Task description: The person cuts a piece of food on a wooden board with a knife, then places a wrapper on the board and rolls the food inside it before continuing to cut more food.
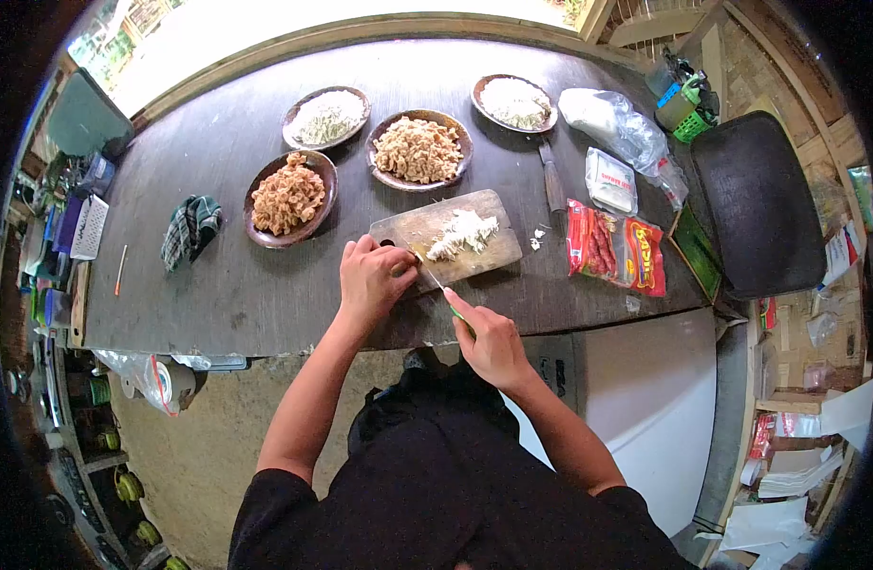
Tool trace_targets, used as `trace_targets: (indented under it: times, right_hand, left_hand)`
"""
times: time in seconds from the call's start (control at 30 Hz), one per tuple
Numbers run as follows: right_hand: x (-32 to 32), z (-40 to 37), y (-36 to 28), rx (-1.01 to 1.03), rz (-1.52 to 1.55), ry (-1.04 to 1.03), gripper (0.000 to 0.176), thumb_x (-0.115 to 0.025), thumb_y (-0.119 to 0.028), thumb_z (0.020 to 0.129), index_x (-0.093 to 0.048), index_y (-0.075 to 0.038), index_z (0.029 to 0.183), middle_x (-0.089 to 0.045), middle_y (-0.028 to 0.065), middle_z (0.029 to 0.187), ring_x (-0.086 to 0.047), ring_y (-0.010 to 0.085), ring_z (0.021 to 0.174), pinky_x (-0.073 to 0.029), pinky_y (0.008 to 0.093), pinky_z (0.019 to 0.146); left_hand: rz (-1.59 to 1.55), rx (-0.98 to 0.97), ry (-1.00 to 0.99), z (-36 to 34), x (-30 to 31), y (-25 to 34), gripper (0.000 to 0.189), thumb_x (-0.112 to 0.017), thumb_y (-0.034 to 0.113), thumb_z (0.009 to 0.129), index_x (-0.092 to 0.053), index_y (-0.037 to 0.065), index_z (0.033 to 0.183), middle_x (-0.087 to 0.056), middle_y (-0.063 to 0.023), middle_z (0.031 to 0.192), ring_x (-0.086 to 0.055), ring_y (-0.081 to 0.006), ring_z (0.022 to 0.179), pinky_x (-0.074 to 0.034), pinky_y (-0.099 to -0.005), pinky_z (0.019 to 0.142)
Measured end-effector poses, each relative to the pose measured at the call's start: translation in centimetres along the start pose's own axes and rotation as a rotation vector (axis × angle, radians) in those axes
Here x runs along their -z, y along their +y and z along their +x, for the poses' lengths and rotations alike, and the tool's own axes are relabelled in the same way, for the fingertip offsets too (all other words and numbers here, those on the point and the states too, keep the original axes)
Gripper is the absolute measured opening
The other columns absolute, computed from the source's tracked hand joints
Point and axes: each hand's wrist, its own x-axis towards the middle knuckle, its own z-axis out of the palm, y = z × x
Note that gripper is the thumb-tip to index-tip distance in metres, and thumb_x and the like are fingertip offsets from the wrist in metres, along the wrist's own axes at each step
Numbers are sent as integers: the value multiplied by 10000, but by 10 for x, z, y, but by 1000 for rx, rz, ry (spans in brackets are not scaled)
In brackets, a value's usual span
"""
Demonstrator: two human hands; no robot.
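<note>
My right hand (493,344) grips a small knife (431,275) by its green handle, the blade pointing toward my left fingers. My left hand (375,279) is closed at the near left corner of a wooden cutting board (395,228), its fingertips pressed on a small piece. A dark bit and a pale edge show beside those fingers, but the piece's kind is mostly hidden. To the right of the fingers, a heap of chopped whitish pieces (464,234) lies on the board. A few white scraps (537,237) rest on the table beside it.
Beyond the board stand two bowls of brown crumbly food (417,150) (288,195) and two plates of white shreds (328,116) (515,103). At right lie a dark-handled tool (551,177), a red sausage packet (614,249), a white packet (611,180) and plastic bags (615,122). A checked cloth (191,231) lies left.
</note>
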Motion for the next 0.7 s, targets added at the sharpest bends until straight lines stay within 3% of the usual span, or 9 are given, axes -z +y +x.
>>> trace_targets:
  times: [0.53, 0.7]
  right_hand:
    - [-9, 11, 7, 29, -76, 106, 503, -653, -131, 968, -593, -197, 1464, -633, 157, 764, -663, 380, 650, -555, 503, 603]
    - [-2, 1, 1, 28, -23, 38, 521, -664, -104, 959, -591, -187, 1468, -625, 167, 771, -657, 378, 680, -533, 493, 626]
  left_hand:
    - [-45, -2, 77, -3, 1, 5, 75, -821, 235, 765, -790, 180, 807, -776, 68, 867, -574, -177, 793, -420, -335, 779]
    - [-13, -32, 62, -3, 1, 2, 83, -821, 231, 754, -790, 176, 809, -774, 68, 877, -577, -180, 802, -422, -334, 781]
